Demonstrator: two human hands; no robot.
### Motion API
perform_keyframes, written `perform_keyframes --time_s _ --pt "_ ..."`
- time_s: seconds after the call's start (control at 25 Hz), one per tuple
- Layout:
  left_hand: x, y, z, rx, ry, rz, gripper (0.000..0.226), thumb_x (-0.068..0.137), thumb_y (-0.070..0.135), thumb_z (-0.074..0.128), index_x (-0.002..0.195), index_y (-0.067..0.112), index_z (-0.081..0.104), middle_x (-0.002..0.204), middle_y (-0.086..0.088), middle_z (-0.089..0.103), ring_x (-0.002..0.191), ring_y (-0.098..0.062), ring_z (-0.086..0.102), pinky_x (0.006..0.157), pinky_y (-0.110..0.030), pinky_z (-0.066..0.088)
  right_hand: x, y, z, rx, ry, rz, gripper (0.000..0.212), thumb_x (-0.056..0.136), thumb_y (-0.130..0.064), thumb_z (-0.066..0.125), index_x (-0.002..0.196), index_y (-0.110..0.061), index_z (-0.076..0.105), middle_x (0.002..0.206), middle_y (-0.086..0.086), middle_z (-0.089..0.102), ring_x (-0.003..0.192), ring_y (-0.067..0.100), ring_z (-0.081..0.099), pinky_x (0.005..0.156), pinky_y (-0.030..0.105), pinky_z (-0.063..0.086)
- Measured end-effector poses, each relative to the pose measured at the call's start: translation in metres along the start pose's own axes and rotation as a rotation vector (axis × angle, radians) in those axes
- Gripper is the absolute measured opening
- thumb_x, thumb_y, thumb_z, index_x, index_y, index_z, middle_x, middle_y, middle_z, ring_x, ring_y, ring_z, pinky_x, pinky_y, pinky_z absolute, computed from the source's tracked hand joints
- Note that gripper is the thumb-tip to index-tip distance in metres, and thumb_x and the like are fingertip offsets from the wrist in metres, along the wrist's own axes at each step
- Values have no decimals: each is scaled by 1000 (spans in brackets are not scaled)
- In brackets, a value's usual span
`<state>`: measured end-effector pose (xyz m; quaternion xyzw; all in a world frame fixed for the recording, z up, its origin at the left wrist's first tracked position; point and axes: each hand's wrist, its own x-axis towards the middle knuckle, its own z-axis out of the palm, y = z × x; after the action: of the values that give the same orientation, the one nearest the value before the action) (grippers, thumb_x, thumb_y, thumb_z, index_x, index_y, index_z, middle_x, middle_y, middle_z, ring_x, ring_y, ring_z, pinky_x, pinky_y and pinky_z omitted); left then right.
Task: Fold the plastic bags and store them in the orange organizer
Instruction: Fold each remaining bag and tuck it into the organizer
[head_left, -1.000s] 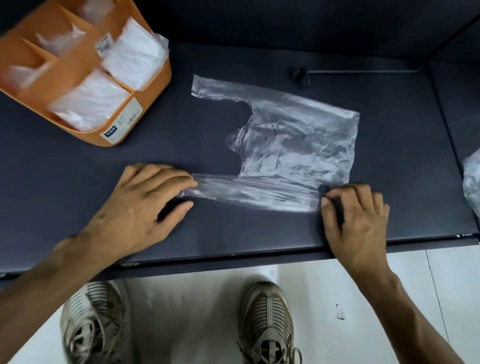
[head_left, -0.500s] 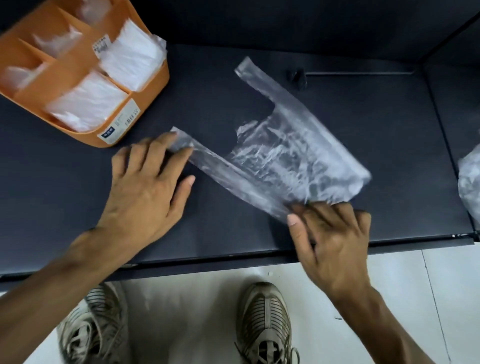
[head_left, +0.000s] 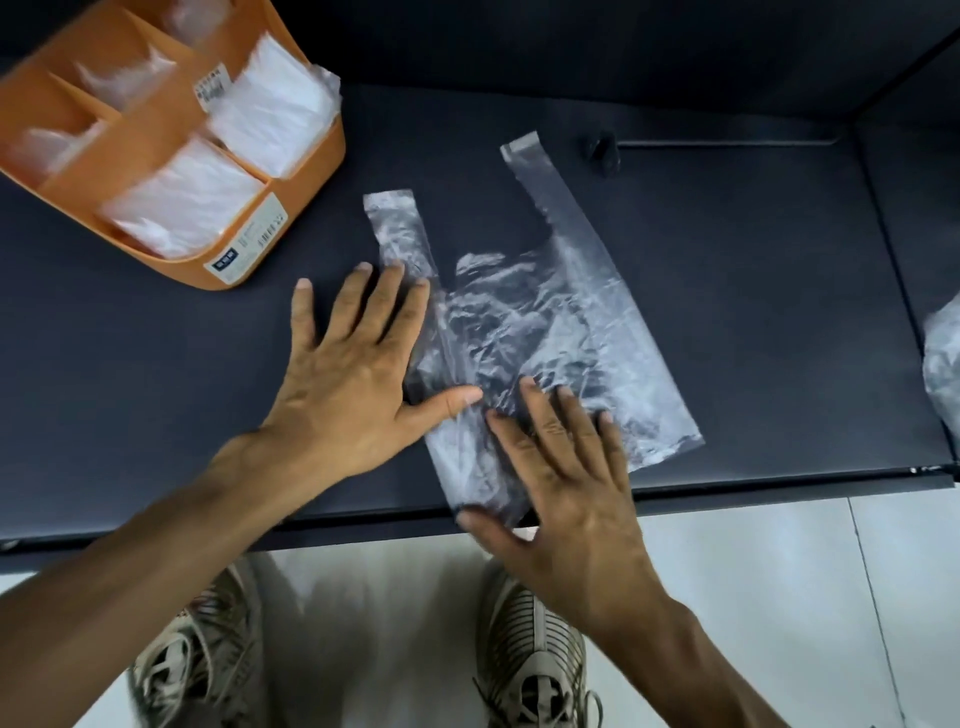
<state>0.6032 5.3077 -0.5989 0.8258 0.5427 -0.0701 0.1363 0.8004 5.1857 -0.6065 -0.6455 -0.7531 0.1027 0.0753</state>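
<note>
A clear plastic bag (head_left: 561, 322) lies flat on the dark table (head_left: 156, 389), its two handles pointing away from me and its bottom at the near edge. My left hand (head_left: 358, 364) lies flat with straight fingers on the bag's left side. My right hand (head_left: 561, 483) presses flat on the bag's lower part at the table's front edge. The orange organizer (head_left: 306, 176) stands at the far left, its compartments holding folded white bags (head_left: 270, 109).
More crumpled clear plastic (head_left: 943, 364) shows at the right edge. A small dark knob and rail (head_left: 602, 150) sit at the back. Below the table's front edge are a pale tiled floor (head_left: 779, 597) and my two shoes.
The bag has been turned about a quarter turn, so its handles now point away instead of left. Both hands went from holding its ends to lying flat on it.
</note>
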Motion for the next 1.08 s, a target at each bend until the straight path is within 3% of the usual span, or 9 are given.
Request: perform_keyframes --time_s 0.08,0.16,0.36,0.48,0.56,0.68,0.84,0.92,1.08 --pt "8 -8 4 -8 -62 18 109 74 92 2 160 26 -11 167 5 -20 153 -20 -18 120 -58 -12 -4 -13 1 46 -15 -6 75 96 -70 37 154 -22 39 168 2 19 155 29 11 121 60 15" --pt "13 -16 4 -57 -40 49 105 77 90 7 159 28 -13 166 6 -22 153 -18 -19 121 -57 -13 -3 -13 -4 127 23 0 70 101 -64 30 155 -19 38 167 3 19 156 29 10 121 58 15" --pt "-10 -6 1 -115 359 262 79 96 61 41 156 11 30 162 -16 28 147 -35 29 119 -60 19 8 29 -8 -75 20 132 69 101 -61 31 157 -20 34 167 5 19 155 30 10 122 55 11" --pt "-36 9 21 -14 216 400 84 97 72 26 159 15 24 167 -11 17 154 -28 15 120 -60 13 10 36 -4 -87 -24 183 74 100 -67 20 161 -25 20 169 2 9 156 28 0 123 51 1" --pt "-46 8 31 24 172 410 85 97 74 21 160 16 21 168 -9 12 156 -27 8 118 -62 14 8 33 -6 -21 23 160 73 102 -65 19 161 -22 20 170 3 7 156 28 -3 125 51 0" --pt "-53 1 34 -47 234 492 81 95 70 41 154 16 37 164 -12 27 152 -29 24 119 -62 17 1 38 -11 83 110 84 70 102 -60 32 154 -14 37 166 8 23 155 29 12 125 50 9" --pt "-58 -2 38 -102 402 608 32 97 36 62 115 14 75 135 -6 65 129 -23 58 115 -57 33 -8 59 -14 48 112 -31 58 94 -56 54 135 -15 60 150 2 50 141 26 43 118 52 28" --pt "-56 -4 37 -147 454 585 20 96 24 64 103 13 79 126 -3 70 124 -21 63 113 -55 37 -8 66 -16 34 100 -68 59 91 -57 58 132 -15 63 147 1 53 137 26 47 113 53 33" --pt "-58 -6 22 -399 479 428 25 98 21 55 98 8 77 116 2 73 118 -20 63 107 -51 41 -5 72 -24 43 91 -106 64 85 -57 66 135 -17 62 145 -3 55 135 24 49 108 50 38"
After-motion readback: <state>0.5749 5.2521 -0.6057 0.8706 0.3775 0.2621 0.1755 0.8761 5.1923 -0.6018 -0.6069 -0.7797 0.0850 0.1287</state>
